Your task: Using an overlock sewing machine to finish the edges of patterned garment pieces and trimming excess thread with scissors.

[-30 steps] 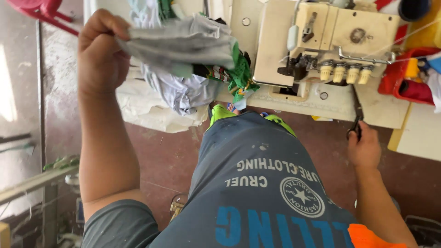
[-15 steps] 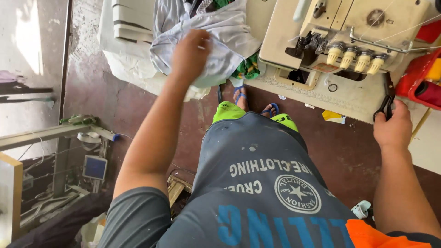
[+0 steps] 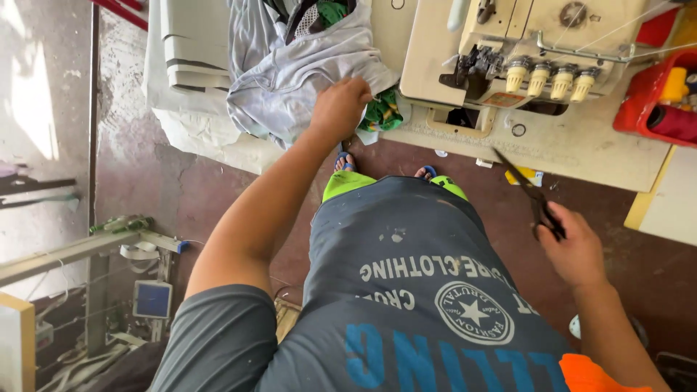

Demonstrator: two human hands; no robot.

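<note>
While the right hand [image 3: 573,247] holds the black scissors [image 3: 530,192] by the handles with the blades pointing up toward the sewing machine table [image 3: 581,149], the tip sits just off the table's near edge — could jab the edge or snag thread if that hand swings in. It's also an open point close to the person's own body; a slip risks a cut.

Left hand [image 3: 340,109] is closed on the edge of the pale grey cloth [image 3: 290,80], fingers curled, arm stretched far. Cloth lies in a loose, crumpled heap on the white-covered surface [image 3: 196,123] to the left of the machine [image 3: 537,51], partly over darker and green pieces [image 3: 381,112]. A one-handed pull could drag the whole heap off the near edge onto the floor, or bring the green scrap along.

The cloth looks thin, soft and wrinkled, with no clear shape; can't tell which part is gripped.
</note>
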